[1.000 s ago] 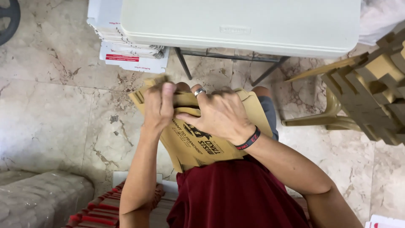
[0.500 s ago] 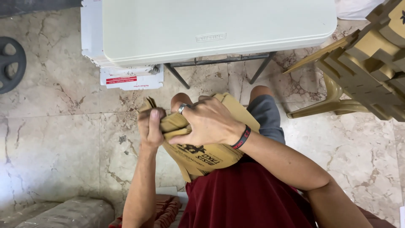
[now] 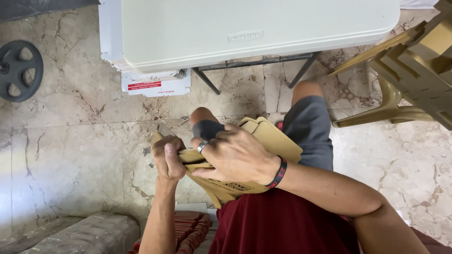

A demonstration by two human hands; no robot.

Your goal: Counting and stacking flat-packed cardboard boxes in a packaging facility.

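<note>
A tan padded paper envelope (image 3: 273, 138) with black print lies across my lap, above my grey shorts and dark red shirt. My left hand (image 3: 168, 157) pinches its left edge in a closed fist. My right hand (image 3: 238, 157), with a ring and a dark wristband, presses on top of the envelope and grips its folded upper edge. Both hands sit close together at the envelope's left end. The lower part of the envelope is hidden under my right hand and forearm.
A white folding table (image 3: 254, 28) stands in front of my knees, a white box (image 3: 155, 82) with a red label under it. Tan plastic chairs (image 3: 419, 66) are stacked at right. A black weight plate (image 3: 19, 70) lies at left. A grey wrapped bundle (image 3: 80, 233) lies at lower left, on marble floor.
The view has shifted so the table sits lower and closer. The envelope has been folded tighter and drawn toward my body; both hands stay clamped on it.
</note>
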